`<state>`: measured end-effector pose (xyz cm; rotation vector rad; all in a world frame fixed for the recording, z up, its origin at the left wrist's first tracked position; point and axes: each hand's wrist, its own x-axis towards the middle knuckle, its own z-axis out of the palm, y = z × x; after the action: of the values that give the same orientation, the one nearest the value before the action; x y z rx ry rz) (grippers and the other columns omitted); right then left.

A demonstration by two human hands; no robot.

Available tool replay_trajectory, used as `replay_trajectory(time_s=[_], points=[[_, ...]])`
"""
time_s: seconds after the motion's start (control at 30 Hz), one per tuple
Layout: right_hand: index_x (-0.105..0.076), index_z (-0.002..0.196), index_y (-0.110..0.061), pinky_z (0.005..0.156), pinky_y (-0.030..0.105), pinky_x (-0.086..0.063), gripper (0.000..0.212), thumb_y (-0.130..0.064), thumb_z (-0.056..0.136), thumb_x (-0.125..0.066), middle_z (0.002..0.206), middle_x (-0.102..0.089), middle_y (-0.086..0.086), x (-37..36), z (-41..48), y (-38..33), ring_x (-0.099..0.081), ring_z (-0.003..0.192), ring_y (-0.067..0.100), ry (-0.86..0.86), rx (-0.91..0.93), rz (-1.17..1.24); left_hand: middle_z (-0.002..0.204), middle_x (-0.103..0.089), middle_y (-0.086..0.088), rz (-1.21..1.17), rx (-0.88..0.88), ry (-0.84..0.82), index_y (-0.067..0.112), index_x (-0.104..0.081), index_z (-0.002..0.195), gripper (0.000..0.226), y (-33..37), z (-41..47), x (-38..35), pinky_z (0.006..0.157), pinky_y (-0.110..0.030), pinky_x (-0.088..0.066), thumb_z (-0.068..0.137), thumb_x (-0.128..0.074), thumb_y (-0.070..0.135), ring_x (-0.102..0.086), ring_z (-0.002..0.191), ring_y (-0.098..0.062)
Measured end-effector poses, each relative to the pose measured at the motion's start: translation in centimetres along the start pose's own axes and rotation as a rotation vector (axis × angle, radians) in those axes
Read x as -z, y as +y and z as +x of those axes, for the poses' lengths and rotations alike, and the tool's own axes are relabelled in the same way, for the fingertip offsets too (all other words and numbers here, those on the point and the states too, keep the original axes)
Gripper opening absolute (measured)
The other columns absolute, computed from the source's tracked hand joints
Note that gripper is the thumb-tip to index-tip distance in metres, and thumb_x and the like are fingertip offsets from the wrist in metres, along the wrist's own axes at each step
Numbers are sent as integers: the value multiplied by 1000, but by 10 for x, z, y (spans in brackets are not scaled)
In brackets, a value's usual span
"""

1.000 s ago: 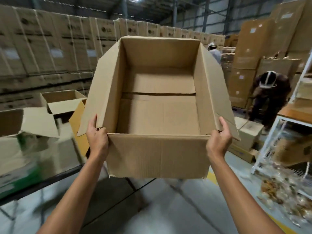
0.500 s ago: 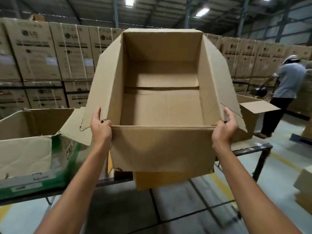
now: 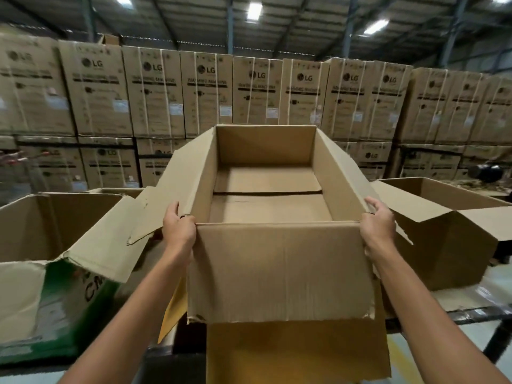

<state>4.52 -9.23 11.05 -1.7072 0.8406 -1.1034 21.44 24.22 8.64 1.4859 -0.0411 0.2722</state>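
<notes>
Nearest the camera, both forearms reach forward to an open, empty box (image 3: pixel 279 270), and each hand grips one of its near top corners. The left hand (image 3: pixel 178 231) and right hand (image 3: pixel 378 227) have their fingers (image 3: pixel 372 203) curled over the rim where the side flaps meet the front flap, which hangs down toward the person.

The hold is on thin flap edges only, with nothing under the base. The cardboard could buckle or tear at a corner, and the far end could then sag or twist out of the grip. The left side flap splays outward and might catch the green-printed box (image 3: pixel 55 300) just beside it.

The box lies between the two hands and runs away from them. It is held over the near edge of the bench (image 3: pixel 471 314), and I cannot tell whether its bottom rests there. On the right another open box (image 3: pixel 443 245) stands close by on the bench. Well behind everything, a wall of stacked washing-machine cartons (image 3: pixel 207 92) fills the view.
</notes>
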Motion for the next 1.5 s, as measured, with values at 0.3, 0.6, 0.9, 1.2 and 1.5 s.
replay_trajectory(time_s=[0.3,0.6,0.9,1.2,1.5], points=[[-59,137,-21,104,52,-48,44,-9,97,-45,138,-60,8,-4,50,45,-55,123,31,-229,-165,-152,140,-48,-4,199,51,-65,29,-37,150,56,-20,14,-46,81,-34,-45,98,-51,15,-48,113,-21],[-55,140,-18,93,37,-46,46,-5,97,-42,137,-59,13,-13,51,94,-56,121,35,-355,-105,-389,149,-48,-9,515,5,-112,13,-44,147,50,-81,-29,-54,111,-43,-38,98,-44,2,-45,135,-26],[-56,124,-16,81,37,-52,28,-24,99,-47,118,-63,12,-8,39,104,-61,105,32,-548,169,-952,133,-61,-10,1009,63,-385,14,-58,131,38,-74,-41,-42,96,-36,-48,95,-49,22,-58,116,-28],[-65,125,-29,87,36,-49,39,-50,94,-55,127,-66,0,-10,17,70,-60,114,24,-861,532,-850,137,-61,-3,1199,-300,-631,24,-52,140,48,-43,-85,-72,100,-39,-47,98,-51,47,-57,123,-25],[-49,145,-20,115,42,-31,57,-57,103,-35,152,-47,1,-24,0,81,-44,137,23,-1389,461,-898,160,-35,3,1338,15,-1122,25,-37,153,59,-43,-99,-97,118,-37,-21,104,-30,57,-33,146,-20]])
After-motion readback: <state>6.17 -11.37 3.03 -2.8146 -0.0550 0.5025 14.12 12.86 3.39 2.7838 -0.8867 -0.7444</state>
